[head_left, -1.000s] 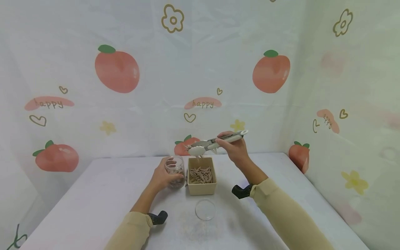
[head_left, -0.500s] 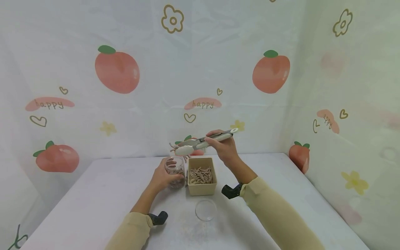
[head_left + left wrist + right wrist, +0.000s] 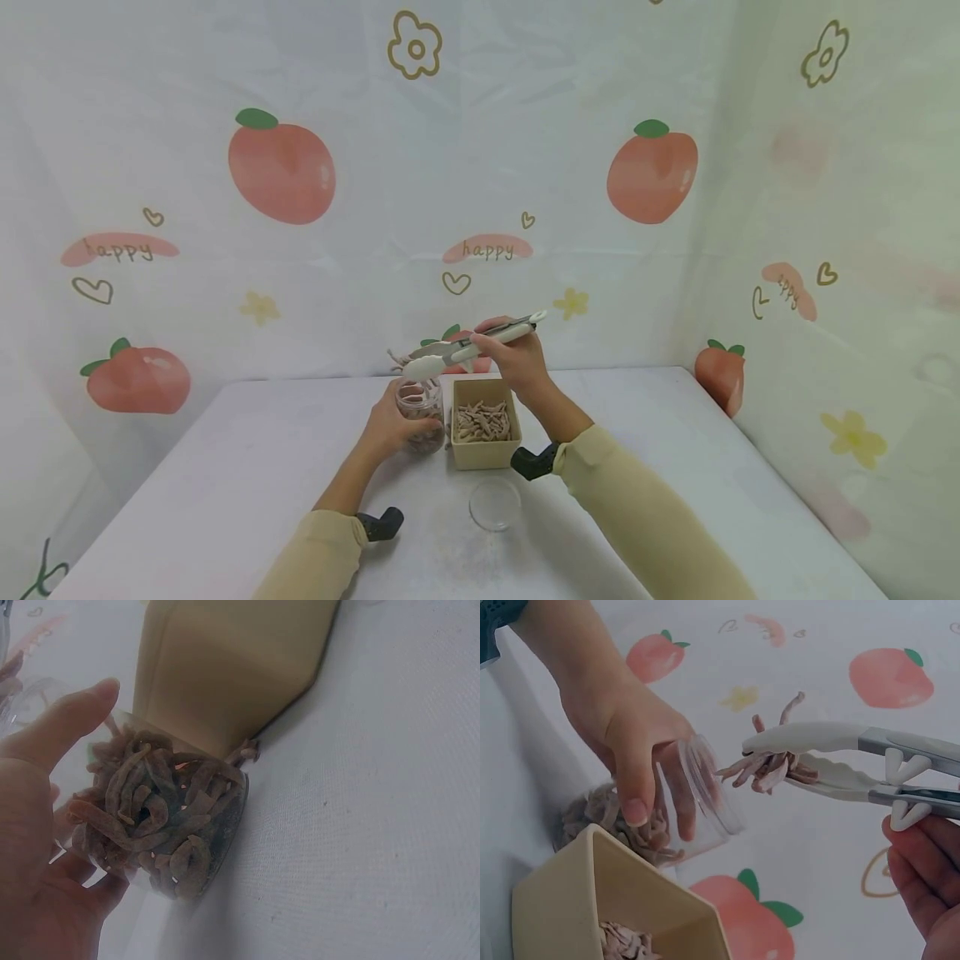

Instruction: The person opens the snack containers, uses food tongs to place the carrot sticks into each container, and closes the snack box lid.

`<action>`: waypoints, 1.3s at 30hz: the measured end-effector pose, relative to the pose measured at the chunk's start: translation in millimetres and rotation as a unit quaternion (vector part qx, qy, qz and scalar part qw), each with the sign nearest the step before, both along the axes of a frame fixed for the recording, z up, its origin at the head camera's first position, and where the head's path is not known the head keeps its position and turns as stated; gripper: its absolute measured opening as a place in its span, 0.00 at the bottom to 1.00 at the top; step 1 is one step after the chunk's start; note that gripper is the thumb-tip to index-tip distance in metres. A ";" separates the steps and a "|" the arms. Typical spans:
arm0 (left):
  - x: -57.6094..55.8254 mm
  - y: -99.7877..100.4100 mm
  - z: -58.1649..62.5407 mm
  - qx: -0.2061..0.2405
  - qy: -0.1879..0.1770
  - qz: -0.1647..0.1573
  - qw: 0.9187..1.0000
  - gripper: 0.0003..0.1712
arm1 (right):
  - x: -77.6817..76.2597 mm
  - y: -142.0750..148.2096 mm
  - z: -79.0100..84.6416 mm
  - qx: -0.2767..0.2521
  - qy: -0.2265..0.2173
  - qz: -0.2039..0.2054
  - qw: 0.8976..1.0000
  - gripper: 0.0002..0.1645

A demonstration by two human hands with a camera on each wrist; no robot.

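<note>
My left hand (image 3: 386,429) grips a clear jar (image 3: 431,407), its thumb curled round the near side. Brown, dusty-looking dried strips (image 3: 142,802) fill its lower part, and its mouth is uncovered. In my right hand (image 3: 519,360) I hold white-and-grey tongs (image 3: 457,354) sloping down to the left. Their tips pinch a small bunch of the same strips (image 3: 769,769), above the jar's mouth in the head view. To the jar's right stands a beige box (image 3: 486,456) with more strips (image 3: 483,422) on its bottom.
A round transparent lid (image 3: 495,505) lies on the white table (image 3: 622,483) in front of the box. One loose strip (image 3: 245,753) is on the table between jar and box. A fruit-printed cloth (image 3: 360,208) hangs behind the table.
My right hand has moved left, carrying the tongs and the pinched strips from above the box to over the jar's mouth. The left hand and the jar have stayed in place.
</note>
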State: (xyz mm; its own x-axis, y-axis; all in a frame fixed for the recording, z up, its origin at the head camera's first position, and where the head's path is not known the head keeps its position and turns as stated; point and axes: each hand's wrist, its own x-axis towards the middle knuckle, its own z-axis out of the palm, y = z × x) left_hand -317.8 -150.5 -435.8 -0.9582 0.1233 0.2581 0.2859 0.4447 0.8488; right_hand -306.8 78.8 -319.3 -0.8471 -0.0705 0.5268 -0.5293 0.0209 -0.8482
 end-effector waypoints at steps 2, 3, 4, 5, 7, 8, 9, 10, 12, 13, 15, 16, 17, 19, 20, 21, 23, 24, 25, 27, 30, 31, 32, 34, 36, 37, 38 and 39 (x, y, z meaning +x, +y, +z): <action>-0.2 0.1 -0.1 -0.001 0.000 0.004 1.000 0.50 | -0.8 -2.4 -2.0 0.000 0.003 0.004 1.000 0.08; 0.1 0.5 0.1 -0.001 0.000 0.006 1.000 0.50 | -1.1 -3.4 -3.3 0.000 0.004 0.009 1.000 0.08; -0.2 0.7 0.0 -0.001 0.000 0.008 1.000 0.49 | -1.3 -4.1 -4.9 0.000 0.003 0.012 1.000 0.08; 0.1 1.0 0.2 -0.001 -0.001 0.010 1.000 0.49 | -1.5 -4.4 -6.8 0.004 0.001 0.011 1.000 0.08; 0.1 1.6 0.4 -0.001 -0.003 0.012 1.000 0.48 | -1.4 -4.4 -10.6 0.011 -0.003 0.005 1.000 0.07; 0.5 1.8 0.5 -0.003 -0.002 0.013 1.000 0.49 | -1.2 -4.2 -12.5 0.012 -0.007 0.002 1.000 0.08; 0.8 2.2 0.8 -0.003 -0.003 0.013 1.000 0.50 | -1.2 -3.9 -14.6 0.015 -0.011 -0.001 1.000 0.08; 1.0 2.3 1.0 -0.003 -0.003 0.014 1.000 0.51 | -1.2 -3.5 -16.6 0.017 -0.016 -0.004 1.000 0.08; 1.4 2.5 1.3 -0.003 -0.002 0.013 1.000 0.52 | -1.1 -2.7 -19.9 0.019 -0.021 -0.007 1.000 0.10; 1.5 2.4 1.3 -0.004 -0.002 0.013 1.000 0.53 | -1.0 -2.4 -21.4 0.016 -0.024 -0.005 1.000 0.11; 1.6 2.5 1.5 -0.006 -0.004 0.013 1.000 0.54 | -0.6 -1.7 -23.4 0.017 -0.026 -0.001 1.000 0.13; 1.5 2.5 1.6 -0.008 -0.004 0.014 1.000 0.55 | -0.7 -1.3 -24.2 0.016 -0.027 0.002 1.000 0.14; 1.7 2.5 1.8 -0.013 -0.004 0.015 1.000 0.56 | -0.7 -0.8 -24.7 0.015 -0.025 0.004 1.000 0.14; 1.6 2.1 2.1 -0.024 -0.004 0.020 1.000 0.58 | -0.9 0.2 -25.3 0.018 -0.021 0.009 1.000 0.14; 1.5 2.0 2.3 -0.026 -0.004 0.021 0.999 0.58 | -1.2 0.9 -25.5 0.020 -0.018 0.012 1.000 0.14; 1.7 2.0 2.5 -0.028 -0.005 0.021 0.999 0.58 | -1.7 1.7 -25.9 0.025 -0.015 0.013 0.999 0.14; 1.7 1.8 3.0 -0.023 -0.006 0.016 1.000 0.57 | -2.5 3.4 -26.5 0.030 -0.014 0.013 0.999 0.12; 1.6 1.6 3.0 -0.021 -0.006 0.015 1.000 0.57 | -2.6 4.2 -26.7 0.033 -0.014 0.012 0.999 0.11; 1.7 1.8 3.2 -0.016 -0.007 0.013 1.000 0.56 | -2.6 5.2 -26.6 0.036 -0.014 0.013 0.999 0.11; 1.9 1.5 3.2 -0.014 -0.008 0.011 1.000 0.55 | -3.0 6.9 -27.0 0.038 -0.015 0.012 0.999 0.10; 1.6 0.8 2.7 -0.021 -0.008 0.016 1.000 0.54 | 0.7 9.2 -23.0 0.040 -0.014 0.019 0.999 0.11; 1.7 0.7 2.7 -0.022 -0.009 0.016 1.000 0.54 | 4.3 9.7 -19.3 0.040 -0.014 0.023 0.999 0.11; 1.8 0.7 2.8 -0.023 -0.011 0.017 1.000 0.54 | 7.7 10.3 -15.7 0.039 -0.016 0.025 0.999 0.12; 2.0 0.8 3.2 -0.024 -0.012 0.018 0.999 0.54 | 14.5 11.9 -8.4 0.039 -0.019 0.027 0.999 0.12; 2.6 1.0 3.6 -0.024 -0.013 0.018 0.999 0.55 | 21.7 13.7 -1.0 0.037 -0.024 0.030 0.999 0.13; 2.9 1.2 3.6 -0.023 -0.013 0.019 0.999 0.55 | 21.6 14.9 -0.7 0.036 -0.022 0.029 0.999 0.13; 2.6 1.0 3.6 -0.023 -0.011 0.018 1.000 0.55 | 21.7 16.3 -0.4 0.036 -0.022 0.028 0.999 0.13; 2.3 0.6 3.4 -0.022 -0.009 0.015 1.000 0.55 | 22.0 17.8 -0.1 0.036 -0.019 0.029 0.999 0.14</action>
State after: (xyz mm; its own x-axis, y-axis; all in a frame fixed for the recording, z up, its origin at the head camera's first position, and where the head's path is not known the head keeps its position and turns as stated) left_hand -315.4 -149.9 -432.4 -0.9658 0.1056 0.2366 0.2576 0.4895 0.8331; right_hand -284.8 96.6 -319.4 -0.8603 -0.1559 0.4855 -0.4980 0.0525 -0.8656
